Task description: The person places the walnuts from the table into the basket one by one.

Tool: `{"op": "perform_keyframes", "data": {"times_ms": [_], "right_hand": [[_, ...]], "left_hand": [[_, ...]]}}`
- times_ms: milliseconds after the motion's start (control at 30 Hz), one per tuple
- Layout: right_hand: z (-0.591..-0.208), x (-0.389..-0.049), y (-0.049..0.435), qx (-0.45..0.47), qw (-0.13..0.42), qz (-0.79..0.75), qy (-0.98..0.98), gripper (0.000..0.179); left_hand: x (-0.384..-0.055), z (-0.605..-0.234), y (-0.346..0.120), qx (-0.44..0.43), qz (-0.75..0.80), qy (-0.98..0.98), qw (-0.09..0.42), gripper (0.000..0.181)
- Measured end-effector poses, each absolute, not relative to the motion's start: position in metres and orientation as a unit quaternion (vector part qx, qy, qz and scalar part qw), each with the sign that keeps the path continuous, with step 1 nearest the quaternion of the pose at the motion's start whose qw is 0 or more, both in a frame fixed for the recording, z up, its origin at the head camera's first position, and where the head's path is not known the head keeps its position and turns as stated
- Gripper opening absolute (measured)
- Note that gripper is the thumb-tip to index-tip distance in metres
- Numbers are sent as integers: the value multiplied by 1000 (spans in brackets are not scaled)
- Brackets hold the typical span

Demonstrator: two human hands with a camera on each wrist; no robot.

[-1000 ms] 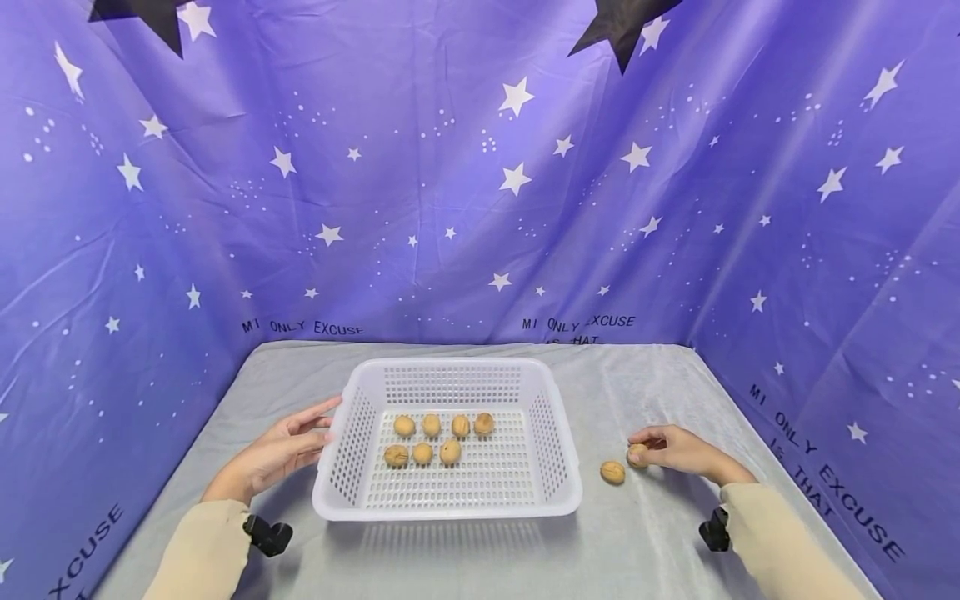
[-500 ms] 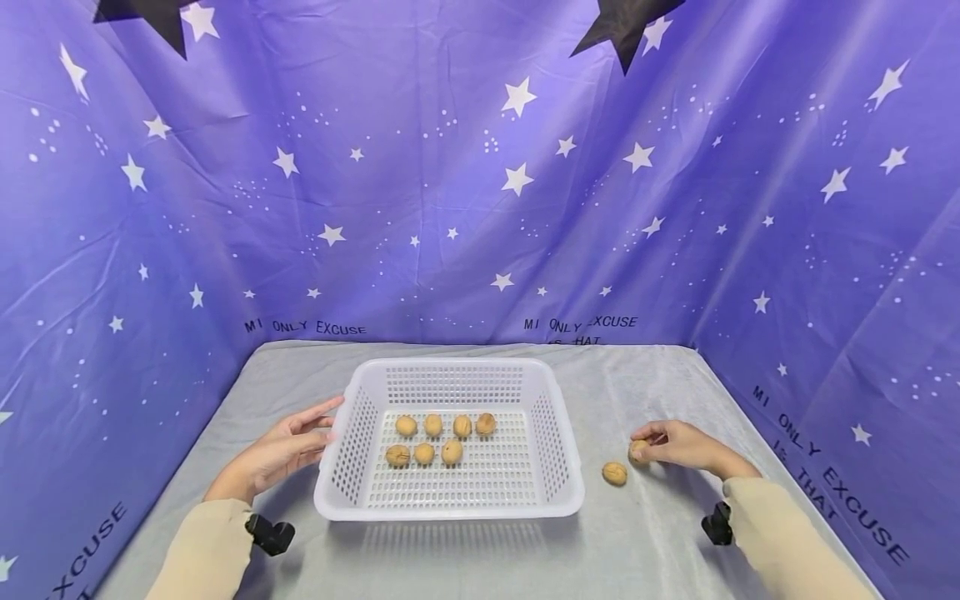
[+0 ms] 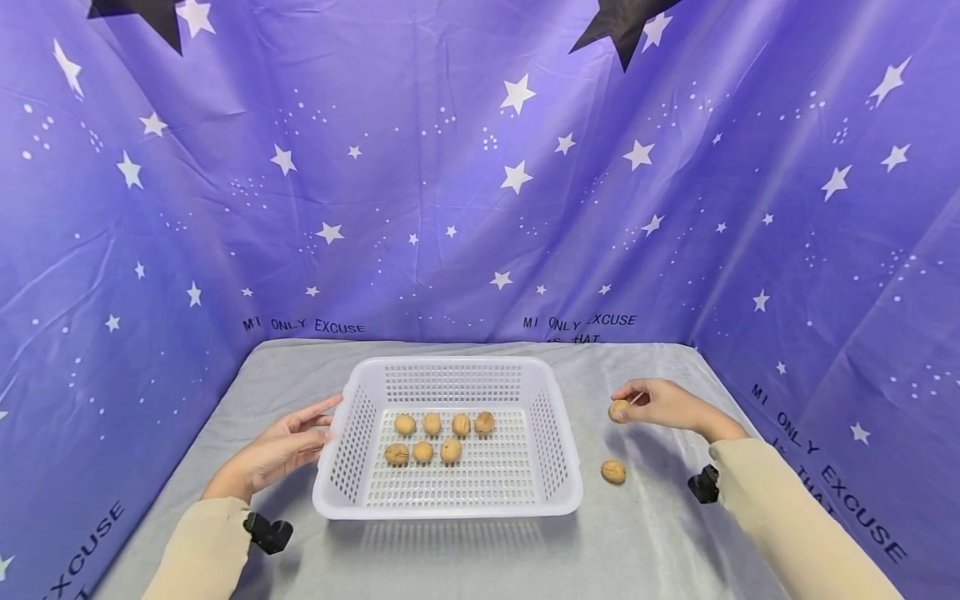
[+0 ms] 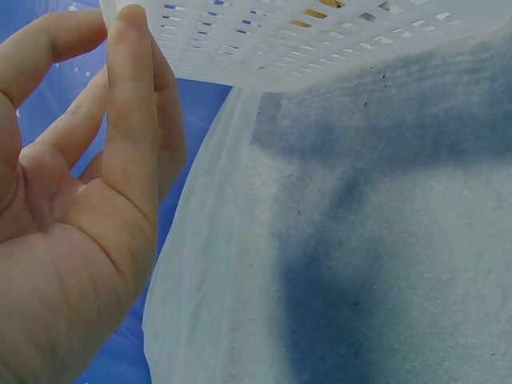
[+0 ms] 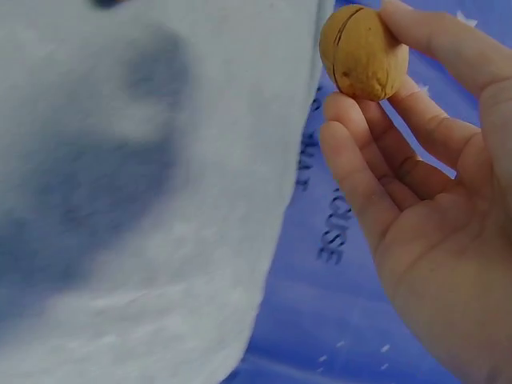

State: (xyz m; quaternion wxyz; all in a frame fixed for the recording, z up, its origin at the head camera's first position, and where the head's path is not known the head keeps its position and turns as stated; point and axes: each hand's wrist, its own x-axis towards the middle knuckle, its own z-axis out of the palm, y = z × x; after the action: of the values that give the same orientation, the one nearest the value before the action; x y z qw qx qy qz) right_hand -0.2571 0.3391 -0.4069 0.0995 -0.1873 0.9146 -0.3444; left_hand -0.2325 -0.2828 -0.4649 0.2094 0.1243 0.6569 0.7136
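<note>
A white plastic basket (image 3: pixel 450 510) with perforated walls stands on the table. Several walnuts (image 3: pixel 423 452) lie inside it in two rows. At its left side, my left hand (image 3: pixel 273 450) holds the rim with thumb and fingertips; the left wrist view shows the thumb (image 4: pixel 130 96) against the basket's edge. My right hand (image 3: pixel 667 406) pinches a walnut (image 5: pixel 364 52) between thumb and fingers, raised above the cloth to the right of the basket. Another walnut (image 3: pixel 613 472) lies on the table below that hand.
A grey cloth (image 3: pixel 450 558) covers the table. Purple curtains (image 3: pixel 420 192) with white stars enclose the back and both sides. A black wrist mount (image 3: pixel 267 533) sits on the left sleeve and another mount (image 3: pixel 703 484) on the right one.
My right hand has lifted one walnut off the table and moved it up, slightly to the left. The left hand, the basket and its walnuts stay in place.
</note>
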Motion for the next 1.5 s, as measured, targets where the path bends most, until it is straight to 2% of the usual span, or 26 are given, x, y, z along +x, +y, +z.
{"op": "perform_keyframes", "data": {"times_ms": [233,767,1167,1500], "right_hand": [[-380,-270,312,-226,84,-307,921,38],[-356,-287,239,-296,129,-279,904,41],[-368,-292,180,-325,204,-254,888,31],[-391,-291,140,-359,232,-214,878,27]], "left_hand": [[-233,-463,-282,130,711,660,208,70],[-232,-464,-283,124,714,656,211,70],[-233,-465,-283,127,714,655,212,70],[-233,-464,-283,121,711,659,212,70]]}}
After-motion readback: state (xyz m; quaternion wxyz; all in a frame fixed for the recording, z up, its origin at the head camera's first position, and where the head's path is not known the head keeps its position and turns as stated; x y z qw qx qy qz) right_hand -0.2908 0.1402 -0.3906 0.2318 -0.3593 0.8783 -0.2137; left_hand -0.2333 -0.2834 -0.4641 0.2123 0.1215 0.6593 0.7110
